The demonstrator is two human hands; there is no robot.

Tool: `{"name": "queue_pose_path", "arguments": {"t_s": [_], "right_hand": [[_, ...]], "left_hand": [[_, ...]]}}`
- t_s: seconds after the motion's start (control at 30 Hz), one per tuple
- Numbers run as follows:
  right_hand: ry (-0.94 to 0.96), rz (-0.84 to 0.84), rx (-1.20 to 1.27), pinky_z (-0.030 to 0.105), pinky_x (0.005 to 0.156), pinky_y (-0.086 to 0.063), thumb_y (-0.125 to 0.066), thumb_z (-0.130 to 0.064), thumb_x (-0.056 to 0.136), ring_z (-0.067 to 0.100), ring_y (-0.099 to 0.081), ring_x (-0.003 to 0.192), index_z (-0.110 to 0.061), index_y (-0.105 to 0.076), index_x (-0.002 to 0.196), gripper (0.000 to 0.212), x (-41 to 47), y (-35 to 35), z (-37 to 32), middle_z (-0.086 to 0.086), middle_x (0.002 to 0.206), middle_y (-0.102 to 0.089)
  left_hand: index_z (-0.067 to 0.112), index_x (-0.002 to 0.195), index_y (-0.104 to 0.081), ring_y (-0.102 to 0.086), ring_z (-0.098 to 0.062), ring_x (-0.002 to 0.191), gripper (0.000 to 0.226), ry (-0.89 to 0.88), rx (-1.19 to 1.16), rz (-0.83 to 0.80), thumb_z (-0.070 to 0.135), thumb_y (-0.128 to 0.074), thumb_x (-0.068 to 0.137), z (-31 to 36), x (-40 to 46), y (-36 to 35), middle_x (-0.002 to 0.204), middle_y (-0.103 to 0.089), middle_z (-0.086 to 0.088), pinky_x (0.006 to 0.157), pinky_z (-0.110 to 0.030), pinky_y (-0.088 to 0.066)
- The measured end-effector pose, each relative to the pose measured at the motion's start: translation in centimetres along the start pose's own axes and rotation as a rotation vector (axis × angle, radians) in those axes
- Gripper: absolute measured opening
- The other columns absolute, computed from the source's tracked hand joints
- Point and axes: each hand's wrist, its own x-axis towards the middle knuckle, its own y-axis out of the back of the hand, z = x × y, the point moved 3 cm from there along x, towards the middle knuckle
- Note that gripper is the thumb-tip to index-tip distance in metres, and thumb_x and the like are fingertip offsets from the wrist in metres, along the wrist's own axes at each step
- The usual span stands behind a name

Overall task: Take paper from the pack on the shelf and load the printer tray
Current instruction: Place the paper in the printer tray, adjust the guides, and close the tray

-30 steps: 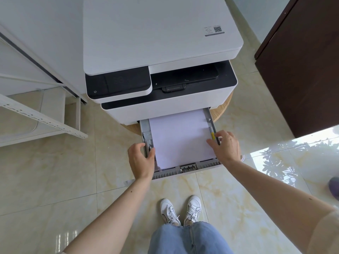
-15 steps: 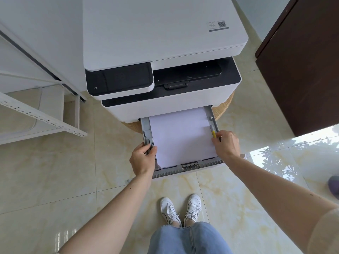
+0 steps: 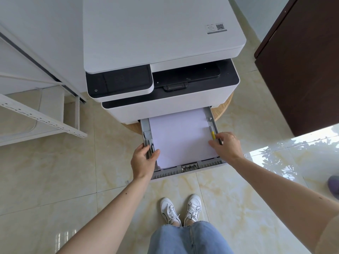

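Single head-worn view, wide-angle, facing forward and steeply down from standing height. The printer [image 3: 161, 52] fills the upper centre at close range, its open tray [image 3: 187, 168] below it at arm's reach. The wearer's white shoes [image 3: 180, 209] on the tiled floor [image 3: 55, 171] appear near the bottom edge.

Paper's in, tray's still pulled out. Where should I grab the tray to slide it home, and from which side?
Take the tray by its ribbed front lip, from your side, and push straight toward the printer. The lip runs full width and sticks out clear of the paper. The left hand and right hand sit on the side rails, so a grip there would likely skew it.
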Motion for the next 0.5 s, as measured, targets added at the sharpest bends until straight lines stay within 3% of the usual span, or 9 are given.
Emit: {"name": "queue_pose_path", "arguments": {"t_s": [0.07, 0.1, 0.17, 0.3, 0.4, 0.5], "right_hand": [[0.056, -0.093, -0.022, 0.025, 0.083, -0.038, -0.069, -0.037, 0.084, 0.024, -0.053, 0.110, -0.007, -0.062, 0.122, 0.049, -0.3, 0.5, 0.4, 0.008, 0.133, -0.050], [0.088, -0.149, -0.042, 0.026, 0.089, -0.040, -0.070, -0.043, 0.082, 0.023, -0.052, 0.116, -0.007, -0.057, 0.128, 0.060, -0.5, 0.7, 0.6, 0.006, 0.138, -0.046], [0.152, -0.247, -0.105, 0.029, 0.098, -0.041, -0.075, -0.051, 0.074, 0.022, -0.050, 0.121, -0.009, -0.049, 0.137, 0.080, -0.8, 1.3, 1.0, 0.003, 0.144, -0.039], [0.239, -0.382, -0.282, 0.037, 0.106, -0.040, -0.083, -0.060, 0.052, 0.020, -0.042, 0.131, -0.017, -0.031, 0.148, 0.117, -1.3, 2.1, 1.6, -0.003, 0.153, -0.027], [0.274, -0.440, -0.383, 0.041, 0.104, -0.042, -0.086, -0.062, 0.039, 0.021, -0.041, 0.133, -0.019, -0.019, 0.151, 0.137, -1.6, 2.1, 2.0, -0.007, 0.157, -0.016], [0.300, -0.420, -0.386, 0.039, 0.099, -0.046, -0.092, -0.047, 0.042, 0.024, -0.043, 0.130, -0.017, -0.019, 0.150, 0.134, -1.6, 1.5, 2.1, -0.007, 0.156, -0.014]], "left_hand": [[0.013, 0.124, -0.064, -0.056, -0.006, 0.113, 0.052, -0.080, 0.058, -0.109, 0.036, -0.074, 0.080, 0.0, -0.6, 0.2, 0.126, -0.057, 0.006, 0.086, -0.003, -0.042], [0.017, 0.133, -0.057, -0.048, -0.008, 0.127, 0.070, -0.121, 0.114, -0.171, 0.049, -0.076, 0.073, -0.4, -0.7, 0.2, 0.140, -0.049, 0.003, 0.098, -0.012, -0.042], [0.025, 0.148, -0.038, -0.021, -0.006, 0.146, 0.108, -0.142, 0.185, -0.299, 0.064, -0.079, 0.057, -0.8, -1.1, 0.5, 0.158, -0.023, 0.007, 0.116, -0.029, -0.028], [0.025, 0.156, -0.003, 0.008, 0.002, 0.146, 0.150, -0.161, 0.297, -0.498, 0.060, -0.089, 0.039, -1.2, -1.9, 1.3, 0.162, 0.011, 0.011, 0.120, -0.030, -0.015], [0.028, 0.154, 0.013, 0.007, 0.008, 0.138, 0.158, -0.165, 0.478, -0.564, 0.059, -0.090, 0.037, -1.4, -1.9, 2.0, 0.158, 0.026, 0.015, 0.116, -0.031, -0.023], [0.025, 0.155, 0.010, -0.004, 0.004, 0.144, 0.148, -0.190, 0.534, -0.541, 0.049, -0.091, 0.049, -1.2, -2.0, 2.4, 0.159, 0.024, 0.015, 0.112, -0.030, -0.032]]}}
